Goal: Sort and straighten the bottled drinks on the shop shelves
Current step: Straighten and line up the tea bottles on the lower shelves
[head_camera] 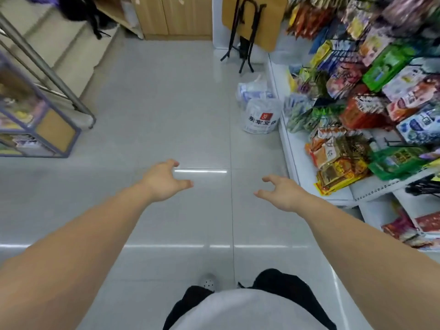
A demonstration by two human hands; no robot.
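No bottled drinks show in this view. My left hand (164, 181) is stretched out over the grey tiled floor (166, 115), fingers spread and curled, holding nothing. My right hand (281, 190) reaches forward beside it, also empty with its fingers apart, just left of the white snack shelf (295, 158). Both forearms are bare and extend from the bottom corners of the view.
The shelf on the right carries several hanging and stacked snack packets (338, 160). Two white plastic bags (259, 113) sit on the floor against its base. A glass display case (35, 129) and metal railing stand at left. A black folded stand (245, 44) leans at the back by wooden cabinets.
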